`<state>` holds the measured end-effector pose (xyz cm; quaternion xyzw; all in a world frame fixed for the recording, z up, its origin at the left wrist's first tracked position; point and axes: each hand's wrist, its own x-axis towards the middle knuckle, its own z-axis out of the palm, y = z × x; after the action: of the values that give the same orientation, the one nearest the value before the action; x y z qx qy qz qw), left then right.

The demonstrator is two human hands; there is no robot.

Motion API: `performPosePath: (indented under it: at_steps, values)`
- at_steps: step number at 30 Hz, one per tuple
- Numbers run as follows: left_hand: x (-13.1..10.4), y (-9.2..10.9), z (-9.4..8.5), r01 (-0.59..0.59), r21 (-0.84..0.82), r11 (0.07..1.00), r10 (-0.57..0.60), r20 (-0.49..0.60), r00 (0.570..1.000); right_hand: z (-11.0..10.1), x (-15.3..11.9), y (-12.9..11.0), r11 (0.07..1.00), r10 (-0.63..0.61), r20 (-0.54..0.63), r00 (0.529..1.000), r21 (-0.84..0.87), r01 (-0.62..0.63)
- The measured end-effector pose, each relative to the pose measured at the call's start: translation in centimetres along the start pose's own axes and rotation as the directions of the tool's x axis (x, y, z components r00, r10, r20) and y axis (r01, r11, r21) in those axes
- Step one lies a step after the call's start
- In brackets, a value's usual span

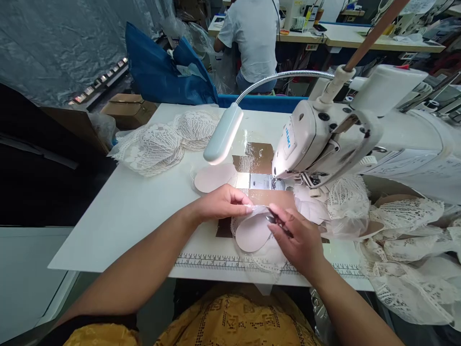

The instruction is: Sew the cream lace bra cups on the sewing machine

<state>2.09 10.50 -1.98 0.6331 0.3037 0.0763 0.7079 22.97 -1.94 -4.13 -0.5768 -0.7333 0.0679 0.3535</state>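
A pale, rounded bra cup with lace edging (253, 234) hangs between my hands in front of the sewing machine (306, 137). My left hand (224, 204) pinches its upper edge between thumb and fingers. On the other side, my right hand (301, 240) is closed at the same edge, with small dark metal thread snips (272, 219) in its fingers. Part of the snips is hidden by the hand. The fabric's lower end drapes over the table's front edge. Left of the needle area lies another pale oval cup (213, 178).
A lamp (224, 134) arches over the white table (144, 216). White lace pieces (151, 146) lie at the back left; more lace (406, 278) is heaped at the right, spilling over the edge. Behind are a blue bag (162, 69) and a seated person (256, 43).
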Motion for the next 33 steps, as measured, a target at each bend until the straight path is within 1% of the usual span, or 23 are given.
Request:
performPosePath:
  at_steps: [2, 4, 10, 21, 26, 29, 30, 31, 33]
  values:
    - [0.0, 0.1, 0.1, 0.006, -0.036, 0.999, -0.006, -0.001, 1.0, 0.5, 0.1, -0.3, 0.995, -0.089, 0.007, 0.996, -0.051, 0.089]
    - [0.0, 0.2, 0.3, 0.005, -0.057, 0.998, -0.005, 0.004, 1.0, 0.8, 0.2, -0.5, 0.989, -0.121, 0.001, 0.993, -0.089, 0.12]
    - [-0.2, 0.3, 0.7, 0.005, -0.063, 0.998, -0.003, 0.022, 1.0, 1.1, 0.3, -0.2, 0.982, -0.13, -0.035, 0.991, -0.14, 0.124]
    - [-0.1, 0.0, 0.8, 0.013, -0.066, 0.998, -0.011, 0.018, 1.0, 1.2, 0.3, -0.3, 0.979, -0.138, -0.072, 0.988, -0.159, 0.125]
    - [0.0, 0.1, 1.1, 0.017, -0.086, 0.996, -0.014, 0.042, 0.999, 1.3, 0.2, -0.5, 0.964, -0.19, -0.077, 0.979, -0.202, 0.171]
    - [0.1, 0.2, 1.2, 0.024, -0.094, 0.995, -0.018, 0.07, 0.997, 1.2, 0.2, -0.4, 0.963, -0.218, -0.052, 0.975, -0.176, 0.206]
    - [0.1, 0.2, 1.2, 0.021, -0.089, 0.996, -0.015, 0.069, 0.997, 1.0, 0.2, -0.3, 0.972, -0.191, -0.046, 0.98, -0.145, 0.183]
    - [0.1, 0.3, 1.2, 0.018, -0.081, 0.997, -0.012, 0.063, 0.998, 0.9, 0.3, -0.2, 0.986, -0.132, -0.043, 0.99, -0.107, 0.126]
    - [0.2, 0.3, 1.2, 0.013, -0.064, 0.998, -0.01, 0.038, 0.999, 0.4, 0.5, 0.0, 0.998, 0.067, -0.023, 0.998, -0.021, -0.067]
